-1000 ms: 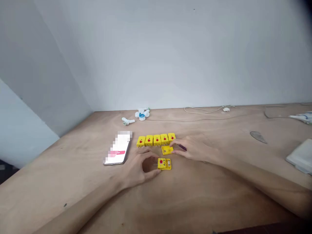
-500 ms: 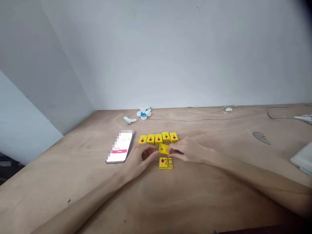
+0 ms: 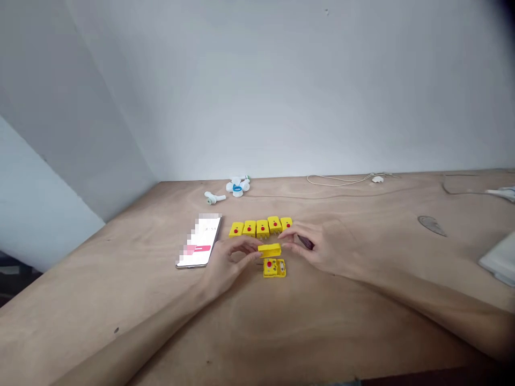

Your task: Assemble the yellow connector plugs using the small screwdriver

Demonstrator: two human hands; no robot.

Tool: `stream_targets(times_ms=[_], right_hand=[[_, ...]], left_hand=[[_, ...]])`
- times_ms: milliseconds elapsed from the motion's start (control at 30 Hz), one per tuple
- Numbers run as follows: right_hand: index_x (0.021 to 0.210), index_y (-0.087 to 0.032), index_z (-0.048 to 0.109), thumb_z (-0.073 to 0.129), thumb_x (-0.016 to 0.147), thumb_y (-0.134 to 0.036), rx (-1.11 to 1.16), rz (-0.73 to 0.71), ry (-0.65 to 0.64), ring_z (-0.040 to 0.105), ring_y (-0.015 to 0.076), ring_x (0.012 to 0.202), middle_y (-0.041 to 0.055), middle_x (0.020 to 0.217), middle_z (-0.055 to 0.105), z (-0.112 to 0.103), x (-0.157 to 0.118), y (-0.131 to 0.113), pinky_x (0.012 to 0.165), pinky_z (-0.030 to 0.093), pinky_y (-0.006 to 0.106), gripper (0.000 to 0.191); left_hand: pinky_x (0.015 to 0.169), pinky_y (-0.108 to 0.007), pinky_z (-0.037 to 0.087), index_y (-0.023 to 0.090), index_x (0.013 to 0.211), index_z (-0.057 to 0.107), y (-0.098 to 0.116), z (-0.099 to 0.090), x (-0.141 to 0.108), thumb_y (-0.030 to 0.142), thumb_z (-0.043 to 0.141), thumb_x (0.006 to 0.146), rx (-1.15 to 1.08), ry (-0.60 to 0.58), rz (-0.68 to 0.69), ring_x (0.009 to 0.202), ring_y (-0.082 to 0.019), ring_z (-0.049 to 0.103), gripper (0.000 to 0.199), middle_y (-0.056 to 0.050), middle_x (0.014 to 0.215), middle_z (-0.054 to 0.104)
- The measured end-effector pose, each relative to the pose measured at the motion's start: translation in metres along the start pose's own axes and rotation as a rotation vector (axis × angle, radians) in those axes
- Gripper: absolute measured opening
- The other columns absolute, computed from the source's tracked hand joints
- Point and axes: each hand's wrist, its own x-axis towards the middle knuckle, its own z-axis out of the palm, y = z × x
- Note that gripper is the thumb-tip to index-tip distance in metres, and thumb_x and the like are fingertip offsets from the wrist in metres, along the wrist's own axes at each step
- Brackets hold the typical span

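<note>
My left hand point(image 3: 227, 265) pinches the left end of a yellow plug cover point(image 3: 269, 250), which is tilted up on edge. Just right of the cover is my right hand point(image 3: 308, 246), thumb and forefinger apart, off the cover or barely at its edge. A dark maroon object point(image 3: 306, 242) shows tucked in its palm; its kind is hidden. Below the cover lies an uncovered yellow plug half point(image 3: 274, 267) with a red round part, inner pieces and pins pointing left. Beyond the hands, several closed yellow plugs point(image 3: 262, 228) with red dots and metal pins stand in a row.
A phone point(image 3: 199, 241) with a lit screen lies left of my left hand. White plastic fittings point(image 3: 237, 187), one with a blue ring, sit at the back near the wall. A thin cord point(image 3: 338, 183) lies at the back, and a white object point(image 3: 501, 260) at the right edge.
The yellow cover has turned from showing its inside to standing on edge. My left hand has taken hold of it, while my right fingers have loosened and opened.
</note>
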Motion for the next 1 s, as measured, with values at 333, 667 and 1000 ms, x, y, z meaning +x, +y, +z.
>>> stream_targets(times_ms=[333,667,1000], right_hand=[[0.108,-0.022,0.073,0.072,0.088,-0.044,0.258,0.232,-0.152,0.065,0.0201,0.085,0.0032,0.099,0.075,0.004,-0.005,-0.015,0.074,0.047,0.031,0.030],[0.102,-0.022,0.075,0.075,0.087,-0.037,0.310,-0.059,-0.164,0.067,0.0212,0.097,0.0069,0.109,0.070,0.017,-0.012,0.000,0.086,0.054,0.035,0.022],[0.106,-0.024,0.077,0.073,0.088,-0.036,0.269,0.045,-0.236,0.069,0.0213,0.096,0.0062,0.112,0.072,0.013,-0.010,-0.002,0.085,0.055,0.035,0.021]], left_hand=[[0.086,-0.035,0.058,0.022,0.099,0.074,0.008,-0.003,-0.006,0.026,0.072,0.088,0.116,-0.117,0.184,0.093,-0.022,0.073,0.012,-0.003,0.101,0.078],[0.088,-0.040,0.057,0.022,0.107,0.072,0.010,-0.003,-0.005,0.037,0.076,0.081,0.160,-0.238,0.101,0.100,-0.028,0.070,0.030,-0.007,0.108,0.075],[0.074,-0.034,0.053,0.021,0.095,0.075,0.006,-0.003,0.000,0.041,0.077,0.081,0.232,-0.289,0.021,0.085,-0.023,0.068,0.025,-0.004,0.094,0.075]])
